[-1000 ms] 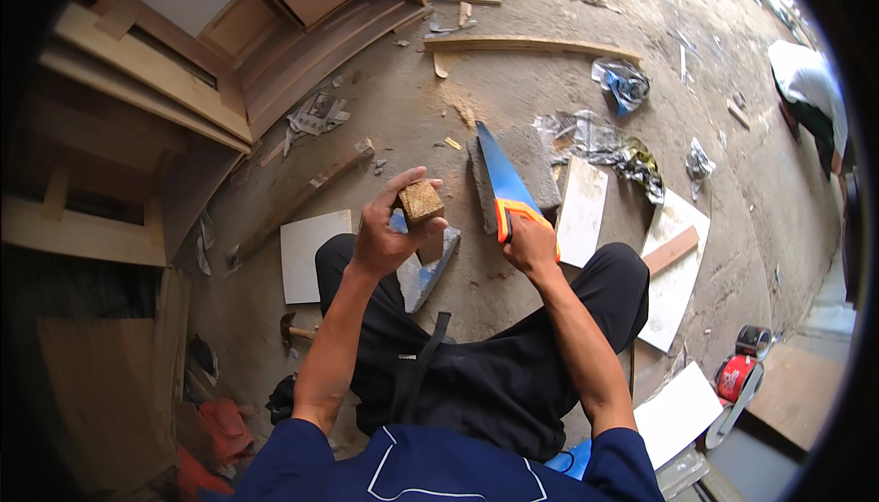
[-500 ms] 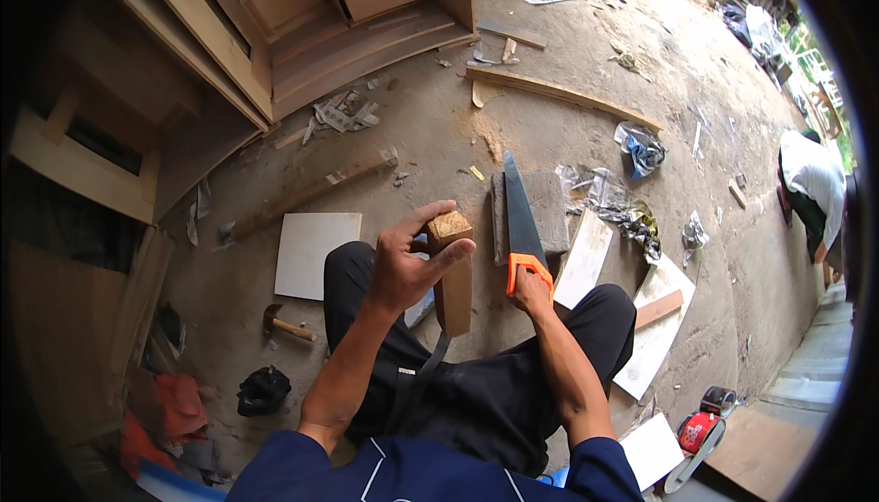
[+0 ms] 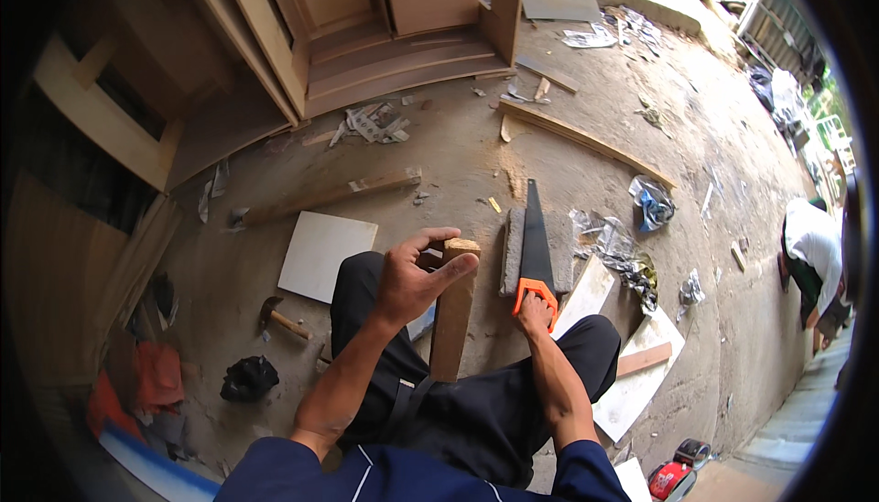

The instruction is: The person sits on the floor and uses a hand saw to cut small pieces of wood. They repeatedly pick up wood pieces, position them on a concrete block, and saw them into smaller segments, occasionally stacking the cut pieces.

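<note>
The lap (image 3: 458,420) is nearest. The wooden block (image 3: 453,332) stands on end, slightly tilted, at the lap's far edge; whether its lower end bears on the lap or the floor (image 3: 458,154) cannot be determined. The left hand (image 3: 417,275) has its grip closed on the block's upper end, thumb near side; the palm-side face is concealed. A blue-and-grey piece (image 3: 420,323) is largely hidden behind the block. The right hand (image 3: 536,312) has its grip closed on the saw (image 3: 535,245); its fingers cover part of the orange handle. The blade extends over the concrete slab (image 3: 514,255), tip past the slab's far edge; contact is not discernible. Beside the slab's near right corner, a white board (image 3: 586,296) runs behind the right knee. Farther off, a bending person (image 3: 813,241) is small and indistinct. The cabinet (image 3: 403,81) is cut off above.
</note>
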The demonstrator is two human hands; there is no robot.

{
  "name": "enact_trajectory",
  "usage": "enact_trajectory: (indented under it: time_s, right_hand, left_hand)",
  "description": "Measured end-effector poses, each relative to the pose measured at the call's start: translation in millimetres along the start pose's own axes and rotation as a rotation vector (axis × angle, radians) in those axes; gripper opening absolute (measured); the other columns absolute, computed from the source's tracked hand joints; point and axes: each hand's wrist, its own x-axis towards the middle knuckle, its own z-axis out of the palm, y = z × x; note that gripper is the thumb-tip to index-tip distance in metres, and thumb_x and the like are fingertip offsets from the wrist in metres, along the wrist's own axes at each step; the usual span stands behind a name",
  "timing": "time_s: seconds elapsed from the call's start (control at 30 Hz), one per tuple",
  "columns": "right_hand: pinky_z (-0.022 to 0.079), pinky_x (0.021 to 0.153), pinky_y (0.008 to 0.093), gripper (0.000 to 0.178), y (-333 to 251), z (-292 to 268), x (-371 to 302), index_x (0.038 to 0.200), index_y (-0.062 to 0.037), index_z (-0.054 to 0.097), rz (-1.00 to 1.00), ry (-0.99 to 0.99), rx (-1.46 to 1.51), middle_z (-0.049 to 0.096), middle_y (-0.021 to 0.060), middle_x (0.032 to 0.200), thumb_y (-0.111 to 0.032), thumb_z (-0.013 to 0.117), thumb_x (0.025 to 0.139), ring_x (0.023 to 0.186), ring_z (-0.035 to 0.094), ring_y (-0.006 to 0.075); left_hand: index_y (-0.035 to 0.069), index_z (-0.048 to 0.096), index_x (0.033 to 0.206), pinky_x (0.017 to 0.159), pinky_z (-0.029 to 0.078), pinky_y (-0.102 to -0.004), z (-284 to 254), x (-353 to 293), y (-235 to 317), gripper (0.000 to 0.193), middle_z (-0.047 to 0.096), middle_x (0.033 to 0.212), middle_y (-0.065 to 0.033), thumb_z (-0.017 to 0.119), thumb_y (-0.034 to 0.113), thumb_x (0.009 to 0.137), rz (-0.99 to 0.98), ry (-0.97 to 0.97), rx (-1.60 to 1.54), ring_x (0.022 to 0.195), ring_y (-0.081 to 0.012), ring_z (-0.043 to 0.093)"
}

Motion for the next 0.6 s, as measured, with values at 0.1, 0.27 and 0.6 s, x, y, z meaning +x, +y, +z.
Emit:
enact_trajectory:
  time_s: [0.1, 0.27, 0.6]
  right_hand:
    - [0.047, 0.084, 0.0479, 0.033, -12.8, -9.2, 5.6, 0.116, -0.0095, 0.057, 0.056, -0.009, -0.024, 0.067, 0.0070, 0.107, -0.026, 0.059, 0.087, 0.108, 0.061, 0.0276]
    - [0.046, 0.085, 0.0487, 0.031, -17.2, -4.6, 20.3, 0.112, -0.0088, 0.063, 0.157, 0.000, -0.003, 0.066, 0.0109, 0.111, -0.026, 0.060, 0.087, 0.109, 0.061, 0.0308]
    - [0.044, 0.086, 0.0517, 0.030, -17.6, -7.0, 10.1, 0.105, -0.0079, 0.067, 0.043, -0.069, 0.025, 0.068, 0.0133, 0.107, -0.028, 0.056, 0.086, 0.107, 0.062, 0.0314]
  left_hand:
    - [-0.003, 0.065, 0.112, 0.068, 0.054, -0.0235, -6.4, -4.6, 2.0, 0.054, 0.072, 0.087, -0.0092, 0.079, 0.038, 0.080, -0.008, 0.057, 0.107, 0.078, -0.0096, 0.067]
    - [-0.002, 0.066, 0.108, 0.069, 0.055, -0.0268, -5.6, -8.5, 0.4, 0.056, 0.072, 0.086, -0.0108, 0.081, 0.041, 0.076, 0.023, 0.179, 0.183, 0.077, -0.0130, 0.068]
    - [-0.002, 0.063, 0.113, 0.078, 0.053, -0.0278, 3.2, -32.5, -11.4, 0.050, 0.070, 0.092, -0.0092, 0.082, 0.027, 0.078, -0.056, 0.336, 0.248, 0.084, -0.0133, 0.065]
